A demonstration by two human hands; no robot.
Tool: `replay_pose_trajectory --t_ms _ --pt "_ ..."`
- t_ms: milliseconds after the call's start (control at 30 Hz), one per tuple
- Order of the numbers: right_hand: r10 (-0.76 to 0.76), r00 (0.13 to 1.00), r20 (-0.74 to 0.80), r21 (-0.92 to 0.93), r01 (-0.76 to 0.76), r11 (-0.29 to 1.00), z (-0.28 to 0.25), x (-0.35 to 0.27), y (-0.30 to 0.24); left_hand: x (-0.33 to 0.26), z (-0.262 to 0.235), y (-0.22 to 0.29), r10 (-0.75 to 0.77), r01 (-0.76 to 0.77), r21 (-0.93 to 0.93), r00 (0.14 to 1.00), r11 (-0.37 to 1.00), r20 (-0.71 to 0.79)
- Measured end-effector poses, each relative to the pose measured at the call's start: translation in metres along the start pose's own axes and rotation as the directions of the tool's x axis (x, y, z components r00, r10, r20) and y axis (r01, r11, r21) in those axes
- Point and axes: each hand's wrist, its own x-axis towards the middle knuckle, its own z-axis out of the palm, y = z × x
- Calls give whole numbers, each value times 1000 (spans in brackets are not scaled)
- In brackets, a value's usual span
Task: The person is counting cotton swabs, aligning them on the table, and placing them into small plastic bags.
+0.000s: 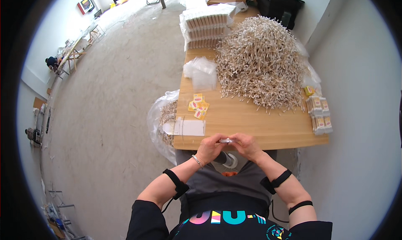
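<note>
Both hands meet at the table's near edge. My left hand (211, 148) and my right hand (247, 146) are closed, fingertips pinching a small whitish packet (226, 141) between them. The packet is mostly covered by the fingers, so what is in it cannot be made out. To the left of the hands lies a flat white card (193, 128) with a clear strip at its left end. Beyond it are several yellow-and-white printed cards (199, 106) in a loose overlap. A large heap of cotton swabs (264, 62) with wooden sticks covers the far right of the table.
Clear plastic bags (202, 72) lie past the cards on the wooden table (251, 125). Stacked swab packs (208, 25) stand at the far left corner; small filled packs (320, 114) sit by the right wall. A plastic sack of swabs (167, 114) stands beside the table's left edge.
</note>
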Motion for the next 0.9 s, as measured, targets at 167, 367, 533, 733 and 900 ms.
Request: replay_pose_trajectory --t_ms 167,367,533,733,900 --pt "197 980 42 258 -201 945 0 3 10 4 3 5 -132 136 -116 990 984 41" --pt "507 823 255 668 -529 523 -30 13 10 10 -11 11 -41 37 -257 999 966 -12" --pt "588 708 391 785 -590 188 -22 11 14 16 -6 52 360 -353 187 933 917 -4" --pt "525 660 537 747 -661 67 -19 11 -8 19 -7 49 354 -355 -9 929 935 103" --pt "562 637 528 727 -681 88 -20 20 -28 20 -2 73 226 -214 -179 973 960 47"
